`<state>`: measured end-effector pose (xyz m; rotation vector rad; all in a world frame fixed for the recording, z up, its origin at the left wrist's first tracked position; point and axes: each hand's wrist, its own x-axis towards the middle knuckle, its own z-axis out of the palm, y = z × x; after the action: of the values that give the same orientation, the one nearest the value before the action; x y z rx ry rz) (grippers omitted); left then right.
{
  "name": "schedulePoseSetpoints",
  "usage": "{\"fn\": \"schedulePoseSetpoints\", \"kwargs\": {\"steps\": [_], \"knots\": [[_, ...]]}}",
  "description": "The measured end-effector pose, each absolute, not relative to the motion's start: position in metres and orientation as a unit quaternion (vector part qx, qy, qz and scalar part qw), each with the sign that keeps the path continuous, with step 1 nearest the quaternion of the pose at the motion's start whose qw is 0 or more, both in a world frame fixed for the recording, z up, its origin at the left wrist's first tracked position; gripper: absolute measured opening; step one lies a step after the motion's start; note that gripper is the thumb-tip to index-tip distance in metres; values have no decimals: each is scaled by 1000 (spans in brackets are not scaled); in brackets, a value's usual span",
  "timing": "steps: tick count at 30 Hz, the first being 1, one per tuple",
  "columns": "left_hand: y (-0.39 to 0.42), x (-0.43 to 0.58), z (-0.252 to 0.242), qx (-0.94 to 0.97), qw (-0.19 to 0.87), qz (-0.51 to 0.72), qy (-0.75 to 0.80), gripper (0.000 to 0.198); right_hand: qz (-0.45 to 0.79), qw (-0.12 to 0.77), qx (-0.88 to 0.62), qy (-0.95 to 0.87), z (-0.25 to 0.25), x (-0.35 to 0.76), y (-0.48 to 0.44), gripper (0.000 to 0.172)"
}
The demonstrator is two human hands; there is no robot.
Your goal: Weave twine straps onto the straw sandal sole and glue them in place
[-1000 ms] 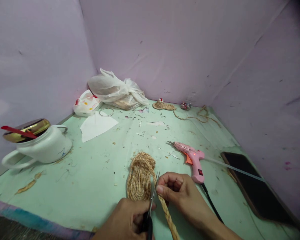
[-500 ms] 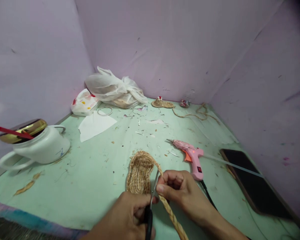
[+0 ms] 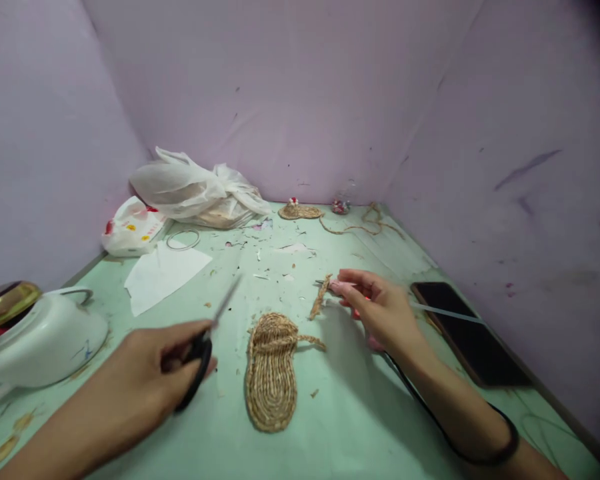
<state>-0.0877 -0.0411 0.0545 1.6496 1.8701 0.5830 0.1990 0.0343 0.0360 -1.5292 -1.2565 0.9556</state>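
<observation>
A small woven slipper sole made of coiled braided straw lies on the table between my hands. A strap crosses it, and a short braid end sticks out to its right. My left hand is closed around black-handled scissors, whose blades point up and away, left of the sole. Farther forward on the right, my right hand has thumb and fingertips at the upper end of a short piece of braided cord. Behind that hand, the pink glue gun is mostly hidden.
A dark phone lies at the right. A white pot stands at the left. Behind are a white paper piece, a tied plastic bag, a decorated woven sole, a clear container and loose cord.
The long braid running from the sole is cut, leaving a short end. My left hand moved left with the scissors; my right moved forward with a braid piece. The view shifted right.
</observation>
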Motion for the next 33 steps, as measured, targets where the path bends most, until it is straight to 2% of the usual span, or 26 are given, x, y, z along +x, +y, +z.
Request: {"fn": "schedulePoseSetpoints", "kwargs": {"steps": [2, 3, 5, 7, 8, 10, 12, 14, 16, 21, 28, 33], "knots": [[-15, -93, 51, 658, 144, 116, 730, 24, 393, 377, -622, -563, 40, 194, 22, 15], [-4, -96, 47, 665, 81, 76, 738, 23, 416, 321, -621, -582, 41, 192, 14, 21], [15, -102, 39, 673, 15, 13, 739, 22, 515, 214, -615, -557, 38, 187, -2, 29], [26, -106, 33, 689, -1, -27, 724, 20, 636, 185, -590, -462, 31, 181, -14, 25], [28, -106, 32, 698, -4, -38, 715, 21, 686, 202, -567, -409, 26, 178, -17, 20], [27, -99, 34, 716, -22, -12, 698, 24, 737, 263, -540, -310, 17, 174, -20, 20], [19, -80, 38, 741, -45, 89, 664, 26, 744, 332, -525, -246, 10, 170, -20, 23], [8, -53, 42, 796, -2, 208, 569, 25, 730, 401, -514, -206, 7, 166, -19, 24], [-2, -26, 41, 846, 62, 207, 488, 26, 718, 452, -499, -179, 8, 162, -18, 27], [-11, 12, 27, 851, 31, 169, 496, 22, 747, 457, -448, -181, 7, 155, -14, 14], [-11, 10, 20, 851, 7, 227, 473, 19, 701, 522, -450, -184, 10, 150, -5, 29], [-12, 7, 15, 854, 16, 273, 443, 24, 680, 503, -453, -281, 23, 144, 2, 30]]}}
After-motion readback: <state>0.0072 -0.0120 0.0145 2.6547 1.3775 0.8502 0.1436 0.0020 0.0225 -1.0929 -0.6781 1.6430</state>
